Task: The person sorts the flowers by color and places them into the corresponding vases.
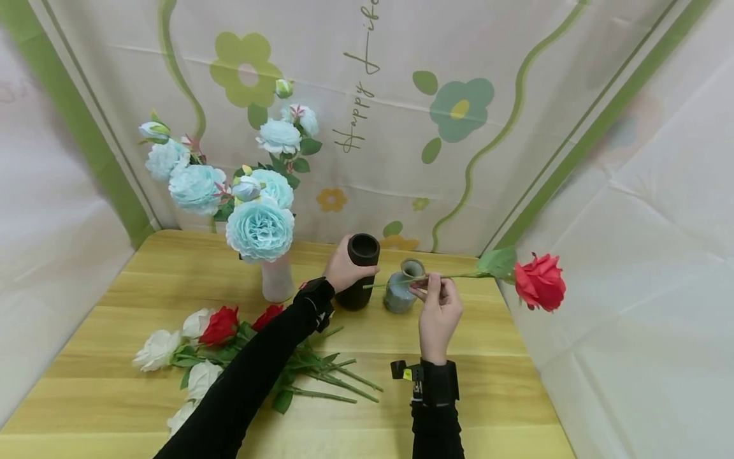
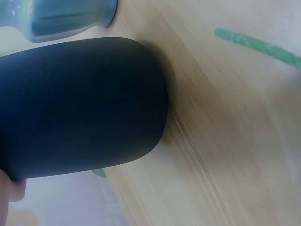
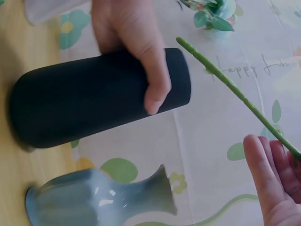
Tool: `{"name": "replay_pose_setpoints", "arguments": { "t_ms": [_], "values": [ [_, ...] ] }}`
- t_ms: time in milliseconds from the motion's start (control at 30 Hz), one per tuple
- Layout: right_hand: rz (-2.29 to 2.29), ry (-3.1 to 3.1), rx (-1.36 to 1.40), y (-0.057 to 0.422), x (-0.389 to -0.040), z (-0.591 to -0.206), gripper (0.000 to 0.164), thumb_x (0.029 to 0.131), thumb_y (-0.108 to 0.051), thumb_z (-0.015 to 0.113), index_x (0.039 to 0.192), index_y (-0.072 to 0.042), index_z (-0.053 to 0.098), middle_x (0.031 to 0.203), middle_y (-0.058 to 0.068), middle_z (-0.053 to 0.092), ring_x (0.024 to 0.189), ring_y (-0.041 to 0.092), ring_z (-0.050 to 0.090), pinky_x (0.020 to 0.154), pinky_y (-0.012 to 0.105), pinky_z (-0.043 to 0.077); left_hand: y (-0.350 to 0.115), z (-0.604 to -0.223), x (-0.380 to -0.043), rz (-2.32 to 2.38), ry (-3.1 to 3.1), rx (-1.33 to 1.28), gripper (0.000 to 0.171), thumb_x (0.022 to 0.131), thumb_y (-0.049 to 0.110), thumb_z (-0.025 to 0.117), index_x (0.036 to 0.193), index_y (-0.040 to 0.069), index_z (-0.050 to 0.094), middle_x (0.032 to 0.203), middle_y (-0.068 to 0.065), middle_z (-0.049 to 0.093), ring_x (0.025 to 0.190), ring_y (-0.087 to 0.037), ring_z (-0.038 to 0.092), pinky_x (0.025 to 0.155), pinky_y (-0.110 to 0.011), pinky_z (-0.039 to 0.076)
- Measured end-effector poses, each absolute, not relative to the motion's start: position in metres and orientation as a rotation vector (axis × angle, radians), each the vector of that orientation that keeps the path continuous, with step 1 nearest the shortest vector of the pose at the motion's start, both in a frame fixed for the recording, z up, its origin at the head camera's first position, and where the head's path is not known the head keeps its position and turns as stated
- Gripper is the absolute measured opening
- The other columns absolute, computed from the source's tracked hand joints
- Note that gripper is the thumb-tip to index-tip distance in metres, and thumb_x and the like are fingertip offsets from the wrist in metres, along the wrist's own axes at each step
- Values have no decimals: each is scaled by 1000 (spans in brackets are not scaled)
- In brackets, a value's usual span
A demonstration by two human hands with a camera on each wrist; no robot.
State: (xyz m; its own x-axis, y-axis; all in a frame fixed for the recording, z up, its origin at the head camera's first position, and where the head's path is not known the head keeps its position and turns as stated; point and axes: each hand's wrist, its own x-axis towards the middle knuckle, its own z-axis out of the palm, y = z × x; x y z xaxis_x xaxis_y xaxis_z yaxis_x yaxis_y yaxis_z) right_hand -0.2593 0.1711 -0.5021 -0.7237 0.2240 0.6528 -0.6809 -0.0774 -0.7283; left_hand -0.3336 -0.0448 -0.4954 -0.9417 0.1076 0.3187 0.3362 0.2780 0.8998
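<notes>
My left hand grips a black cylindrical vase near its top, thumb across the front. In the right wrist view the black vase stands upright on the wooden table. My right hand pinches the stem of a red rose. The rose lies nearly level, its bloom out to the right. Its cut stem end points toward the black vase's mouth, apart from it. A blue-grey ceramic vase with a flared neck stands just right of the black one, partly behind the stem.
At the left, a white vase holds pale blue flowers. White roses and red roses lie on the table, their stems pointing right, partly under my left sleeve. A printed cloth hangs behind the table.
</notes>
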Motion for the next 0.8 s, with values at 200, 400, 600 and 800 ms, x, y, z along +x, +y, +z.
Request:
{"name": "replay_pose_setpoints", "arguments": {
  "t_ms": [200, 400, 600, 800],
  "values": [
    [1822, -1581, 403, 170, -276, -508, 23, 106, -7, 47, 116, 10, 59, 101, 29, 60, 90, 43, 63, 79, 50, 58, -45, -499, -334, -1725, -2321, -435, 79, 77, 25, 88, 139, 7, 42, 126, -9, 55, 114, -23, 54, 100, -35, 44],
    [1887, -1523, 327, 156, -266, -489, 20, 104, -6, 50, 112, 7, 62, 97, 32, 61, 86, 41, 65, 76, 48, 58, -43, -505, -336, -1681, -2288, -482, 80, 78, 23, 87, 140, 5, 40, 128, -10, 54, 117, -23, 53, 103, -33, 42],
    [1890, -1502, 248, 137, -240, -444, 27, 104, -15, 53, 109, 9, 63, 94, 34, 59, 85, 42, 62, 77, 46, 58, -42, -500, -335, -1711, -2341, -404, 77, 76, 24, 88, 137, 9, 44, 122, -6, 56, 110, -21, 55, 98, -36, 45],
    [1924, -1384, 328, 147, -270, -475, 26, 101, -20, 58, 111, 2, 68, 97, 19, 65, 88, 30, 65, 78, 37, 59, -44, -500, -336, -1723, -2347, -403, 77, 77, 23, 87, 138, 10, 43, 124, -6, 55, 110, -22, 55, 99, -36, 45]
  ]
}}
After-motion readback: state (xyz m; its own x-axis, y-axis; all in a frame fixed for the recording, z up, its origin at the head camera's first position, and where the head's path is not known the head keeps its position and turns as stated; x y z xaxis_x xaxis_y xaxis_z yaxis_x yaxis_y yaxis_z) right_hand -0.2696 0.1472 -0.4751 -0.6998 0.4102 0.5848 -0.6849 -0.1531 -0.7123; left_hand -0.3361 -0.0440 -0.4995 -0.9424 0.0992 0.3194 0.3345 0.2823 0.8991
